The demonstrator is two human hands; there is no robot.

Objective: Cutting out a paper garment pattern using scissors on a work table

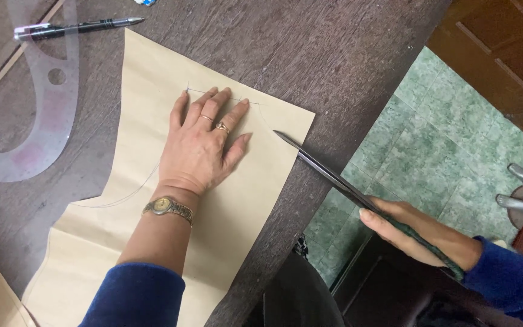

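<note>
Table [334, 48]: dark, worn wood; its edge runs slantwise at right, above green floor tiles.
Paper [152, 79]: tan pattern sheet, flat at the middle, pencilled lines on it, one corner near the table edge.
Curve ruler [31, 139]: clear plastic, far left.
Pen [77, 27]: black, lying over the ruler's upper end.

I wear blue fleecy sleeves [135, 295], a gold oval-faced wristwatch [167, 207], and two gold rings [215, 123] on my left hand [201, 148].

left hand [204, 145] flat on paper pattern [152, 79]; right hand [416, 233] grips scissors [328, 175]
</note>
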